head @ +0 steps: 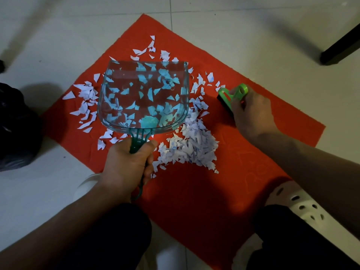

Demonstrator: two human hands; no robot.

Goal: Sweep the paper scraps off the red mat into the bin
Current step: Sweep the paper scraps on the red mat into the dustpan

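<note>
A red mat (pixel 224 191) lies on the tiled floor, strewn with white paper scraps (pixel 191 147); the thickest heap sits near the mat's middle. My left hand (pixel 126 164) grips the handle of a clear teal dustpan (pixel 144 96), held over the scraps on the left half. Scraps show through the pan's clear body. My right hand (pixel 251 112) is closed on a green hand brush (pixel 231 94) with dark bristles, resting on the mat to the right of the scraps.
A black bin bag (pixel 15 125) sits at the left edge, beside the mat. A dark furniture leg (pixel 342 45) stands at the upper right. My knees and white perforated shoes (pixel 300 203) are at the bottom.
</note>
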